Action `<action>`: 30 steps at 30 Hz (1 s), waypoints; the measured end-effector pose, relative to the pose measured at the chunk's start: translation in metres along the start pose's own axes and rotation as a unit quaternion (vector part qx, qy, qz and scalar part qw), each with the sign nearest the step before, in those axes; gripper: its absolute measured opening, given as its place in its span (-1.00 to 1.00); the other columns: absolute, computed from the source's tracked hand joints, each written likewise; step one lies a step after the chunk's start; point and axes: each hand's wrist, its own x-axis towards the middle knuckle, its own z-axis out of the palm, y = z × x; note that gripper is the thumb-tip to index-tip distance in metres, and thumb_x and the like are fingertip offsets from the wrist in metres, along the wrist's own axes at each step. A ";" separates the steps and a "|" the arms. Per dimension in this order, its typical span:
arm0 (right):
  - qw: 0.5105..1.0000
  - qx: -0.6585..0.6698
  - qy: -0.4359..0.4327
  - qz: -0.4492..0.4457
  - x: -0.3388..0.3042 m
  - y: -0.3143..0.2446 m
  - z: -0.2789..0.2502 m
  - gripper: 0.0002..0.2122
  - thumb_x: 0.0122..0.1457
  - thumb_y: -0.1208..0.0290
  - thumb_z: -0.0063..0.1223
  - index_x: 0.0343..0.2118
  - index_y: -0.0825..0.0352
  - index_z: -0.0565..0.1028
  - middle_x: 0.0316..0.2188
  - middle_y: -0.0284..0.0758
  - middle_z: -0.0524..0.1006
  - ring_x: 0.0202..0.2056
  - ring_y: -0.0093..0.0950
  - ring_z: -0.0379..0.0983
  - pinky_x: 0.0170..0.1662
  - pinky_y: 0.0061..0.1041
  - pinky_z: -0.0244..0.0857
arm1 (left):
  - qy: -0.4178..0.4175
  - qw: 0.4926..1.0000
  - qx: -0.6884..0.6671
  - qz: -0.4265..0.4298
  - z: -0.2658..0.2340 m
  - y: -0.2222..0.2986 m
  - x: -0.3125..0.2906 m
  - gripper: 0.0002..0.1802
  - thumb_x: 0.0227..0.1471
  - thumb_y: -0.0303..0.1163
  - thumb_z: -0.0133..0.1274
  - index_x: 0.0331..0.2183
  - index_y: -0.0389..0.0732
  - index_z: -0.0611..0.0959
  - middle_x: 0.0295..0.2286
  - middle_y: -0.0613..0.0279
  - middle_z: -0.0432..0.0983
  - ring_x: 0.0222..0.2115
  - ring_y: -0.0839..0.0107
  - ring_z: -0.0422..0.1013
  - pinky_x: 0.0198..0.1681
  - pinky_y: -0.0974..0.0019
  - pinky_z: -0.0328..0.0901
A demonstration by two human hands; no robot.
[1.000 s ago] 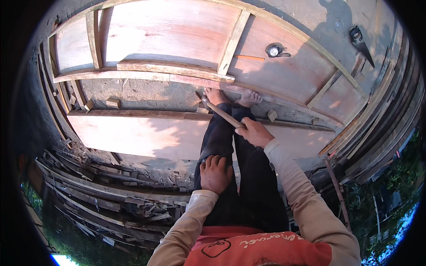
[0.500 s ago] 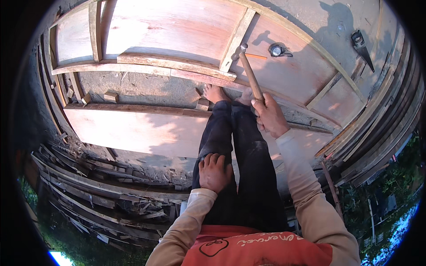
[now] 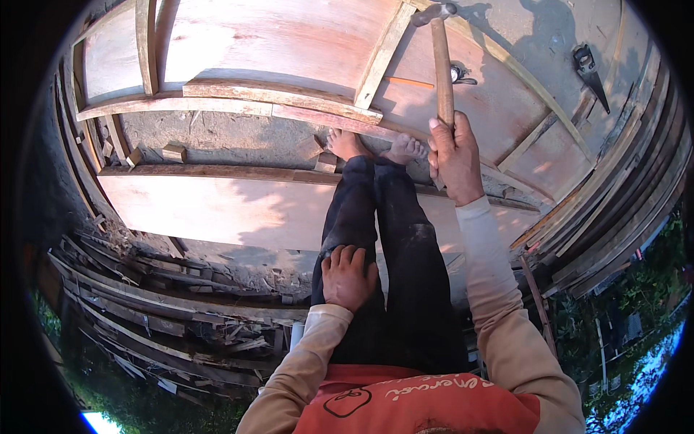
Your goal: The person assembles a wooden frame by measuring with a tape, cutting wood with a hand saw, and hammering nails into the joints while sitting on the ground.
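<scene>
Wooden-handled hammer (image 3: 442,58) sits clenched in my right hand (image 3: 455,153), fist wrapped low on the handle, metal head up over the plywood panels (image 3: 275,36) (bare feet (image 3: 376,147) just below on the batten (image 3: 217,172)). Left hand (image 3: 348,275) lies flat on my thigh, fingers loose, holding nothing.

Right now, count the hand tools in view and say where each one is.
2: a hammer raised in the right hand, and a handsaw lying on the board at upper right. Others may be hidden among the stacked timber.
</scene>
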 end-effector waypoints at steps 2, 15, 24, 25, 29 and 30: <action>0.961 0.085 0.147 -0.219 0.002 -0.016 0.000 -0.78 0.38 0.28 -0.04 -0.18 0.27 0.21 -0.55 -0.45 0.28 -0.67 -0.69 0.19 -0.68 -0.58 0.18 | -0.002 1.000 -0.004 -0.002 0.000 -0.001 -0.002 -0.55 -0.02 -0.14 0.19 -0.10 -0.15 0.61 -0.04 0.11 0.50 0.10 0.08 0.32 0.12 -0.06 0.20; 0.945 0.034 0.228 -0.230 0.008 0.021 0.024 -0.71 0.34 0.25 0.01 -0.15 0.36 0.24 -0.65 -0.27 0.41 -0.75 -0.53 0.33 -0.69 -0.45 0.22 | 0.010 1.000 -0.001 0.012 0.004 -0.005 -0.001 -0.55 -0.03 -0.14 0.19 -0.11 -0.14 0.62 -0.05 0.11 0.50 0.10 0.10 0.33 0.11 -0.06 0.20; 0.982 -0.104 0.112 -0.108 0.007 0.060 0.033 -0.72 0.34 0.24 0.02 -0.18 0.35 0.25 -0.45 -0.24 0.58 -0.71 -0.62 0.26 -0.69 -0.52 0.20 | 0.003 1.000 -0.008 0.003 -0.004 -0.004 0.005 -0.57 -0.02 -0.16 0.19 -0.12 -0.15 0.61 -0.06 0.12 0.51 0.08 0.07 0.34 0.08 -0.06 0.23; 0.978 -0.044 0.156 -0.130 -0.002 0.051 0.039 -0.71 0.32 0.25 0.06 -0.18 0.35 0.25 -0.47 -0.23 0.58 -0.71 -0.58 0.31 -0.69 -0.50 0.21 | -0.007 1.000 -0.010 -0.008 -0.003 -0.004 -0.002 -0.57 -0.02 -0.15 0.19 -0.12 -0.15 0.61 -0.05 0.13 0.50 0.09 0.07 0.34 0.09 -0.06 0.22; 0.959 -0.280 0.033 0.045 0.018 0.104 0.052 -0.68 0.33 0.24 -0.02 -0.16 0.45 0.25 -0.43 0.16 0.54 -0.48 0.14 0.53 -0.36 0.01 0.40 | 0.003 1.000 0.000 0.013 -0.002 0.001 0.003 -0.57 -0.01 -0.15 0.19 -0.12 -0.15 0.61 -0.05 0.12 0.50 0.09 0.08 0.33 0.09 -0.06 0.22; 0.959 -0.279 0.029 0.039 0.015 0.088 0.054 -0.68 0.33 0.24 -0.02 -0.16 0.45 0.25 -0.43 0.16 0.54 -0.48 0.14 0.53 -0.36 0.01 0.40 | 0.002 1.000 -0.006 0.009 0.001 -0.005 0.001 -0.57 -0.01 -0.15 0.19 -0.12 -0.15 0.61 -0.05 0.12 0.50 0.09 0.08 0.33 0.09 -0.06 0.22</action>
